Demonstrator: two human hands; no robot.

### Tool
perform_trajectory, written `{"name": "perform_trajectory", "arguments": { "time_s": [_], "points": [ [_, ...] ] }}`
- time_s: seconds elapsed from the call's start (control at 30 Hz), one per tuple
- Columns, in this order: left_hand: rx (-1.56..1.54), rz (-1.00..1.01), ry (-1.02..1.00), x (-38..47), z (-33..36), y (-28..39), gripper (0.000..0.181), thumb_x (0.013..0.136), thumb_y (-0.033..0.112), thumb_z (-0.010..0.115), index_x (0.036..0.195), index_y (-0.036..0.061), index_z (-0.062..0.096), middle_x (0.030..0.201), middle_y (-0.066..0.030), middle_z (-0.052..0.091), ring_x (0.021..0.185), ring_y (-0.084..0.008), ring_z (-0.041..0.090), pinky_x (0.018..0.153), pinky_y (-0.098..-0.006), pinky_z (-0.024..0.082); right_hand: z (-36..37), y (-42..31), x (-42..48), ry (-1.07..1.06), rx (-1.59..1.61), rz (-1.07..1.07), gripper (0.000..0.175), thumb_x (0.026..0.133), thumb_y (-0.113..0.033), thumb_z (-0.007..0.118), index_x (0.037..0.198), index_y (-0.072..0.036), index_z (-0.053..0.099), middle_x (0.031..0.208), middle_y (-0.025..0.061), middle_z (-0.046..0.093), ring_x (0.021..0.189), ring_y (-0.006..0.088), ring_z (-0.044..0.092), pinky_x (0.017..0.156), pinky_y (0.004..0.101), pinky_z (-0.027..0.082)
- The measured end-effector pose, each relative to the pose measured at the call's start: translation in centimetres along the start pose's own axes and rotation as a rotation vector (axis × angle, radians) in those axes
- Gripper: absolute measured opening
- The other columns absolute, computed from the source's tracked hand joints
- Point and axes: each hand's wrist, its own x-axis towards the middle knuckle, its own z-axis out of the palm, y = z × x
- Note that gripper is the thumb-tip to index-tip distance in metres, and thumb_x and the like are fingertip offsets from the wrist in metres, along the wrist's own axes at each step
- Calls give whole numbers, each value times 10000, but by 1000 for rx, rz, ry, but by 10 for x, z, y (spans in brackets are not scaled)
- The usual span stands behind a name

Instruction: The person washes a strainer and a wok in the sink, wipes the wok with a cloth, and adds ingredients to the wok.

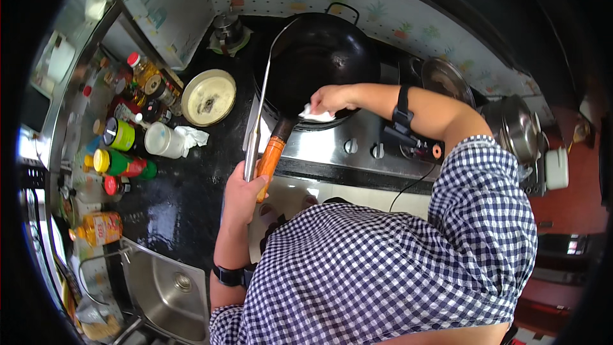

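A large black wok [321, 57] stands on the steel gas stove [325, 146]. My left hand [246, 187] is closed around the wok's orange wooden handle [270, 158] and the metal handle of a long utensil [263, 91], whose thin curved end reaches over the wok's left side; the head of the utensil cannot be made out. With my right hand [333, 99] I pinch a white tissue or cloth [316, 114] against the wok's near rim, just right of the handle's base.
Left of the stove are a cream round pan [209, 97], a white tub [163, 140], crumpled tissue [194, 138] and several sauce bottles [119, 135]. A steel sink [167, 280] lies at lower left. Right of the wok stand a lidded pan [448, 81] and a steel pot [519, 129].
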Motion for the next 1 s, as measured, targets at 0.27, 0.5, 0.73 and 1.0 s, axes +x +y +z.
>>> {"name": "perform_trajectory", "arguments": {
  "time_s": [0.27, 0.5, 0.73, 1.0],
  "points": [
    [-100, 27, 50, -4, -10, 3, 351, 796, 42, 595, 1134, -22, 524, 902, -72, 604, 713, -115, 574, 585, -235, 473, -96, 25, 10, 595, -1102, -234, 205, 709, -106, 627, 900, -33, 629, 988, 193, 600, 880, 368, 605, 731, 432, 507],
    [-221, 50, -35, 0, -12, 6, 327, 791, 59, 586, 1095, -36, 514, 987, -97, 600, 736, -116, 572, 582, -231, 474, -69, 50, 61, 14, -1424, -489, 140, 762, -87, 615, 899, -62, 632, 929, 91, 627, 868, 241, 597, 742, 340, 480],
    [-151, 3, 27, -7, -16, 21, 331, 795, 88, 585, 1109, -10, 556, 859, -42, 593, 673, -88, 539, 555, -229, 449, -33, -6, 61, -13, -520, -477, 86, 792, -101, 617, 864, -76, 577, 825, 38, 594, 789, 167, 559, 688, 308, 459],
    [-111, -11, 32, -11, -21, 16, 356, 793, 65, 568, 1128, -38, 506, 949, -91, 610, 744, -126, 590, 581, -230, 464, -149, 13, 48, 971, -1618, -91, 152, 790, -139, 616, 891, -30, 584, 1026, 149, 586, 950, 317, 607, 719, 414, 523]
  ]
}}
